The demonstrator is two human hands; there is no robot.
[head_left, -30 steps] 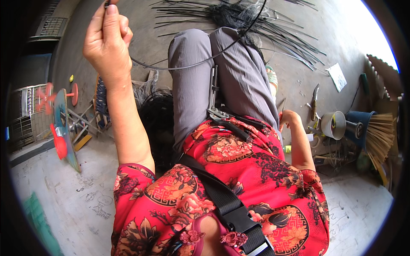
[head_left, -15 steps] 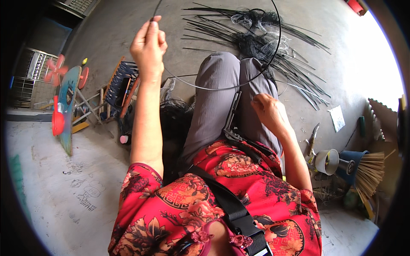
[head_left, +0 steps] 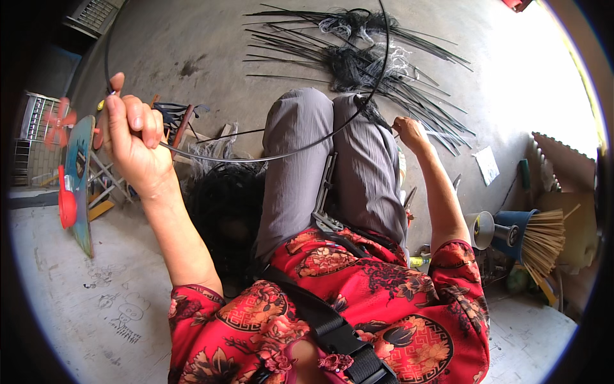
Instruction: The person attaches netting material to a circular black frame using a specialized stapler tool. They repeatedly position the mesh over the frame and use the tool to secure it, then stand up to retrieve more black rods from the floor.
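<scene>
My left hand (head_left: 137, 131), raised at the left, is closed round a large thin black hoop (head_left: 307, 146). The hoop sweeps in a wide curve over my knees and rises out of the top of the picture. Beyond my right knee, my right hand (head_left: 412, 134) is closed with its fingertips pinched together. Whatever is between those fingertips is too small to make out. Next to them, at the knee, lies a dark tuft of netting (head_left: 372, 114) close to the hoop; whether the hand touches it I cannot tell.
Bundles of thin black rods with netting (head_left: 348, 67) lie on the floor ahead. A dark heap of netting (head_left: 224, 208) sits left of my legs. At the left stands a blue-green board (head_left: 78, 185) with red parts; at the right, a blue bucket (head_left: 517, 233) of thin sticks.
My left hand has come lower and to the left with the hoop. My right hand has moved forward, away from my lap to beyond the right knee. The view has shifted slightly.
</scene>
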